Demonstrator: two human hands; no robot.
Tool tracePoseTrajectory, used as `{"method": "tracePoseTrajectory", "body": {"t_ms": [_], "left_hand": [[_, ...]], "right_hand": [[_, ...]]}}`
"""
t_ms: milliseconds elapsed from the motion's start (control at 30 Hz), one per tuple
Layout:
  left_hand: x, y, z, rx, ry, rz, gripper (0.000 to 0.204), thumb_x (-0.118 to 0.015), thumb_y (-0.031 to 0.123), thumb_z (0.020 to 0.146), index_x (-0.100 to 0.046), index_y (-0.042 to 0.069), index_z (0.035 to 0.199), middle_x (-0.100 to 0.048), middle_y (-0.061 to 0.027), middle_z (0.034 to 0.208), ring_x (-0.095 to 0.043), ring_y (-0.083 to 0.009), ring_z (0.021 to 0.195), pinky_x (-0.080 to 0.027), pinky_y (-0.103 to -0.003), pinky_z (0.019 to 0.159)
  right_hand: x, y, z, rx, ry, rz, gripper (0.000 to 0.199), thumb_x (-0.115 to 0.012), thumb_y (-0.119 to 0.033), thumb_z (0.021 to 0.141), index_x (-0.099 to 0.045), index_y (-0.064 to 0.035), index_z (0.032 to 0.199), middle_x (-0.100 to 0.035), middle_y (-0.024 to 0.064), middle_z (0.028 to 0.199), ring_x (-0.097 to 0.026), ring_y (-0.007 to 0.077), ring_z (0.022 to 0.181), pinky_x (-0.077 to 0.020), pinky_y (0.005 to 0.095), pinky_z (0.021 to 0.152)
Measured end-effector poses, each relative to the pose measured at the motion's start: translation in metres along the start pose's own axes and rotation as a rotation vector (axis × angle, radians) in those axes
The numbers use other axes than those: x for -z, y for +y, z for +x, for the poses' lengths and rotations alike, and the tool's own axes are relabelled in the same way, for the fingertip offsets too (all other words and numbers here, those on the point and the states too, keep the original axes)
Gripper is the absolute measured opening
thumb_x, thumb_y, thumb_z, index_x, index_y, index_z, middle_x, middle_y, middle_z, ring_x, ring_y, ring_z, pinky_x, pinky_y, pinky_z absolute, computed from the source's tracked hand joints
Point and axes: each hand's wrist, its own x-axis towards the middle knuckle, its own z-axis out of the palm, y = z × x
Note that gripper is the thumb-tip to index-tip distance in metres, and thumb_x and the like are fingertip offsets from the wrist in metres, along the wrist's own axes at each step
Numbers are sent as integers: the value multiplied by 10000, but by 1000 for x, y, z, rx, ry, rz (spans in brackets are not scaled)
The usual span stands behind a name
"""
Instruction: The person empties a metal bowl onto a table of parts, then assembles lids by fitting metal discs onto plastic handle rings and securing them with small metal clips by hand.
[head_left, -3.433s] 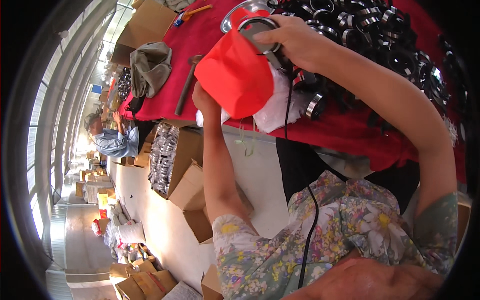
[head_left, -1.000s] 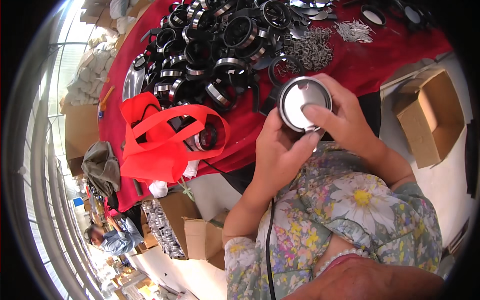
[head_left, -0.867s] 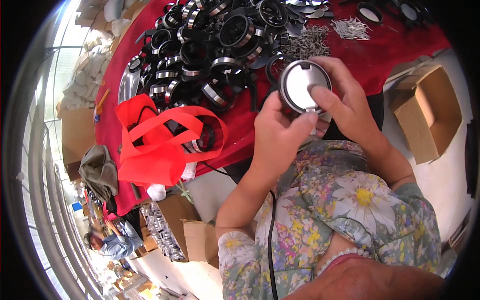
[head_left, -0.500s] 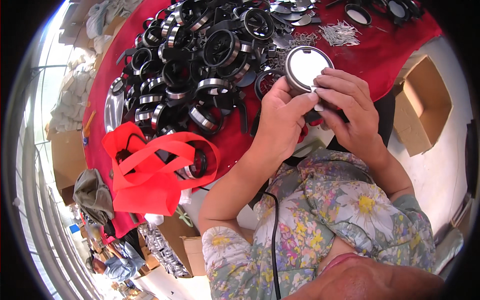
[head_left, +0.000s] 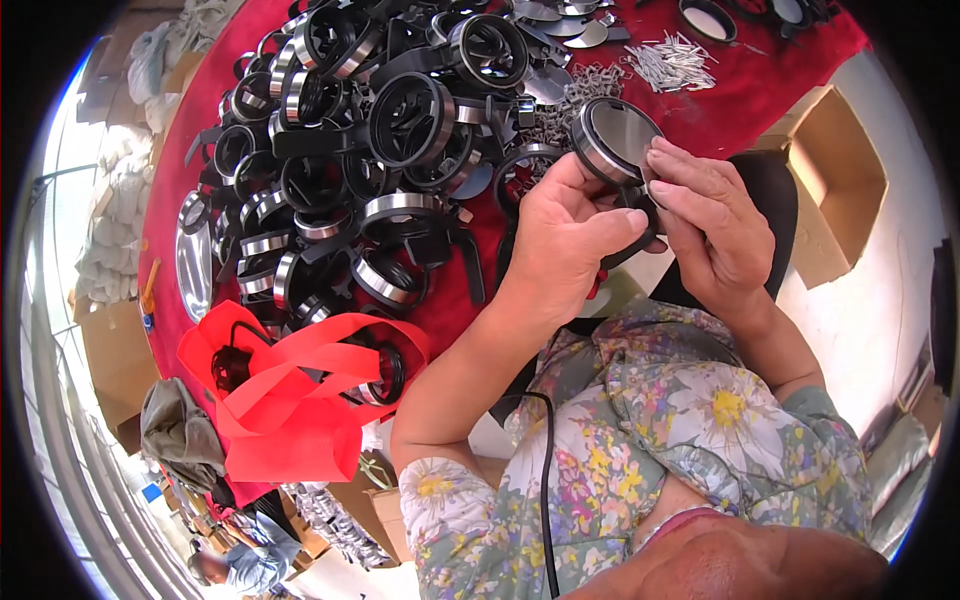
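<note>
A round black collar with a silver band and a shiny metal disc [head_left: 622,128] across its opening is held over the table's near edge. My left hand [head_left: 575,240] is closed round the lower part of this collar, its thumb pressed on the black part below the disc. The fingers of my right hand [head_left: 715,215] are bent against the disc's near right edge, where the joint is mostly hidden. Left of my hands lies a big heap of black collars [head_left: 410,120] with silver bands and black handles. Small wire springs [head_left: 570,112] lie just beyond the held collar.
Thin metal pins [head_left: 672,63] and loose metal discs [head_left: 585,35] lie at the far side of the red tablecloth [head_left: 770,90]. A red fabric bag [head_left: 290,400] rests at the near left. An open cardboard box [head_left: 835,180] stands on the floor at right.
The held collar has tilted, so its silver band shows and the disc looks grey instead of bright white. My right fingers have shifted slightly along its edge. The view has moved a little.
</note>
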Motion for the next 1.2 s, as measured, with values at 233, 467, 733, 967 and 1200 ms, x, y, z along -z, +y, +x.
{"method": "tracePoseTrajectory", "body": {"t_ms": [233,467,733,967,1200], "left_hand": [[8,0,-1,-20,-22,-71,447,-640,-38,830,-506,-37,1256,-603,-141,1171,-641,-203,1019,-609,-361,832],[10,-5,-6,-28,-2,-47,452,-675,-29,822,-515,-53,1245,-620,-130,1164,-629,-188,1043,-563,-342,897],[8,-20,-11,-101,33,-57,311,-597,-18,888,-549,-39,1195,-641,-95,1111,-636,-138,971,-545,-282,825],[10,-17,-14,-12,85,14,218,-628,70,906,-607,-58,1082,-686,-115,948,-682,-155,778,-605,-314,648],[8,-22,-17,-21,39,26,245,-641,78,873,-610,-64,1071,-683,-117,900,-682,-163,692,-611,-310,598]], "right_hand": [[-3,1,10,8,-14,-2,255,-716,54,770,-677,-14,1012,-706,177,1060,-683,350,1047,-523,396,831],[6,-5,9,15,-110,1,298,-742,37,745,-688,-40,1028,-701,173,1084,-669,352,1080,-503,422,844],[18,-10,1,1,-209,-28,275,-737,-18,759,-699,-56,1028,-698,156,1118,-654,344,1109,-472,431,869],[26,0,0,-243,53,292,330,-635,-113,900,-619,17,1203,-602,183,1286,-587,290,1174,-446,398,962],[9,-4,9,-929,-13,930,647,-680,-238,877,-423,74,1381,-596,162,1242,-576,189,1135,-432,325,993]]}}
